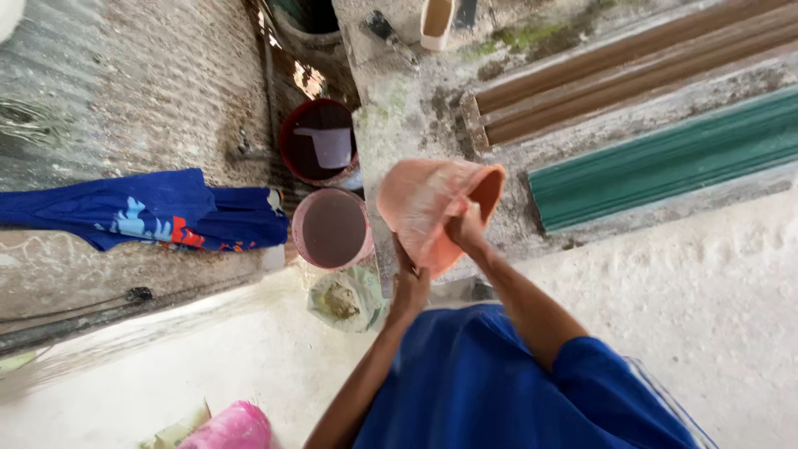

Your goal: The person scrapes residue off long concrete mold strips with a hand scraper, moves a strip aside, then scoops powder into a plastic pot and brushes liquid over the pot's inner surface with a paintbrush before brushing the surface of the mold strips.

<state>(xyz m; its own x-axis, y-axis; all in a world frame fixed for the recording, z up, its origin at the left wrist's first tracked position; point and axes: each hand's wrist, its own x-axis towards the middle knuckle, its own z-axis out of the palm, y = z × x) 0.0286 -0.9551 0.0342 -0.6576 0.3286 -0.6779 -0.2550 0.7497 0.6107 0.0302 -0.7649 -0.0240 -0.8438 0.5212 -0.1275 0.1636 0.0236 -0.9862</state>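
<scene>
An orange plastic tub [428, 204] sat near the centre of the view, lifted off the ground and tilted so its open mouth faced toward 2 o'clock, with both hands on it. The left hand [410, 278] grasped the tub from below at its 6 o'clock edge, fingers curled against the outer wall. The right hand [465, 229] gripped the rim at about 4 o'clock of the tub, fingers hooked over the lip into the inside. Both forearms ran down toward 6 o'clock to a blue shirt [499, 391]. Just beside the tub at 9 o'clock stood a pink bucket [331, 229] filled with murky water, and at 11 o'clock, a little farther, a dark red bucket [316, 141] held a pale scoop with a handle. Below the pink bucket, at 7 o'clock from the tub, lay a clear plastic bag [342, 301] with something greenish inside. A blue cloth with a coloured print [150, 212] hung spread out at 9 o'clock, well apart. At 2 o'clock lay 2 long ribbed strips, a brown one [615, 79] above a green one [665, 162]. A pink bundle [233, 426] showed near 7 o'clock at the bottom edge.
</scene>
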